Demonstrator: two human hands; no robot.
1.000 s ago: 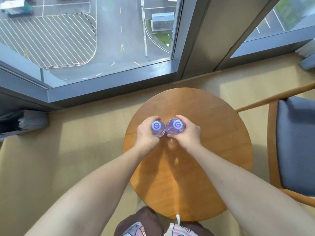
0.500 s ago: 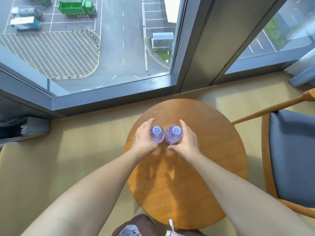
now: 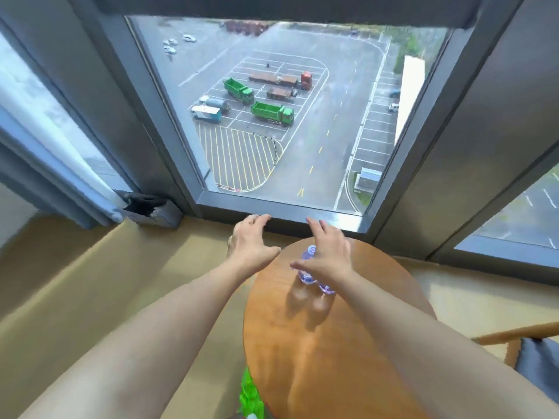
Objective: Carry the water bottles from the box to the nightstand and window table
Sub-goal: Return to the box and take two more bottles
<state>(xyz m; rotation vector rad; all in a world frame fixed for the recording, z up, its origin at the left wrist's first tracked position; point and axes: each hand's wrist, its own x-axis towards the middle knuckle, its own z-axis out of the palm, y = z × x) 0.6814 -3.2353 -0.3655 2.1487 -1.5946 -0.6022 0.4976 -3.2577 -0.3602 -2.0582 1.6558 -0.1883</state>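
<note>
Two clear water bottles with purple caps stand side by side on the round wooden window table (image 3: 332, 343). The left bottle (image 3: 306, 275) shows its cap and base. Of the right bottle (image 3: 326, 288) only the base shows, under my wrist. My right hand (image 3: 328, 255) hovers above them with fingers spread and holds nothing. My left hand (image 3: 252, 241) is lifted to the left of the table, fingers loosely spread, also holding nothing.
A large window (image 3: 287, 116) in a dark frame rises right behind the table. A grey curtain (image 3: 54, 164) hangs at the left. A wooden chair with a blue cushion (image 3: 538, 355) stands at the right. Tan flooring surrounds the table.
Both hands have let go of the bottles and lifted away, fingers opening. The view has tilted up toward the window. The bottles stay standing on the table.
</note>
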